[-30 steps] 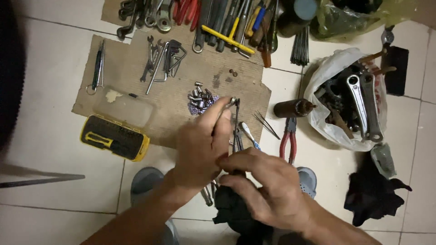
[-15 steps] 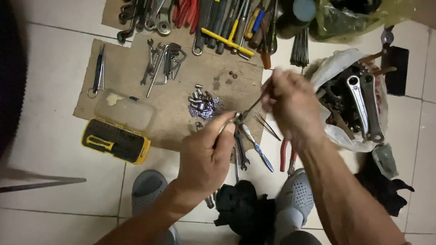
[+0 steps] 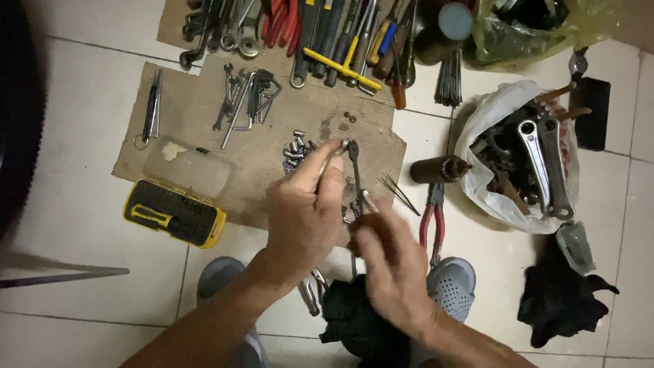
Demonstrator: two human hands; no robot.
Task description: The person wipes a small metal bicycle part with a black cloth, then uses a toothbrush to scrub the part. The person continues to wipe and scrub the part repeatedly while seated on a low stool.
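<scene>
Half a second ago the right hand (image 3: 388,272) was raised over by the white plastic bag (image 3: 490,123) of dark metal parts; it has since swung back, and now sits blurred just below the left hand (image 3: 303,211), over the edge of the cardboard sheet (image 3: 191,116). The left hand has barely shifted. It pinches a thin, dark metal tool (image 3: 354,174) between thumb and fingertips, holding it upright above the cardboard. The right hand's fingers curl loosely near the tool's lower end; whether they grip it cannot be told through the blur.

A small heap of shiny sockets (image 3: 294,148) lies just beside the left fingertips on the worn brown cardboard. Red-handled pliers (image 3: 430,221) lie on the pale glossy floor tiles to the right, near a stubby brown cylinder (image 3: 436,169). A yellow and black case (image 3: 174,215) rests at the cardboard's lower left corner. Crumpled black cloth (image 3: 361,320) sits between two grey perforated shoes.
</scene>
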